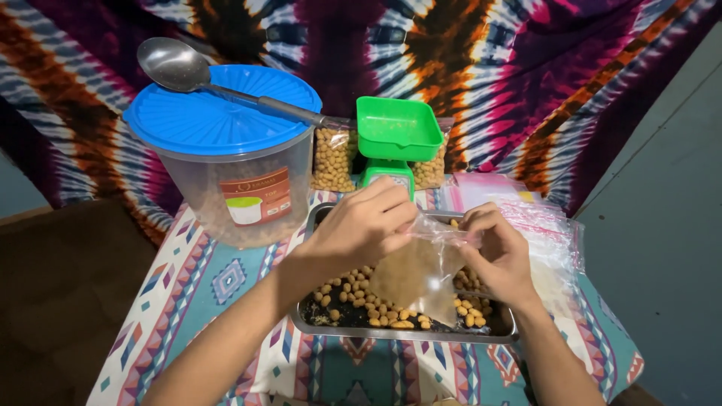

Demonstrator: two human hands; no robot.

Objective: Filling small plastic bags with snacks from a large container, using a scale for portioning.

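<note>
1. A clear round tub (241, 188) with a blue lid (222, 109) stands at the table's (188, 293) far left corner; a metal spoon (180, 69) lies across the lid.
2. The left hand (361, 225) pinches the top edge of a small clear plastic bag (421, 271), fingers closed on it.
3. The bag hangs over a metal tray (316, 325) of coated nuts (353, 293) at the table's middle, near its front edge.
4. A green scale (395, 139) stands at the far edge behind the tray, sealed nut packets (332, 158) beside it.
5. The right hand (500, 252) grips the bag's other side.
6. A stack of empty bags (553, 233) lies along the right edge.
</note>
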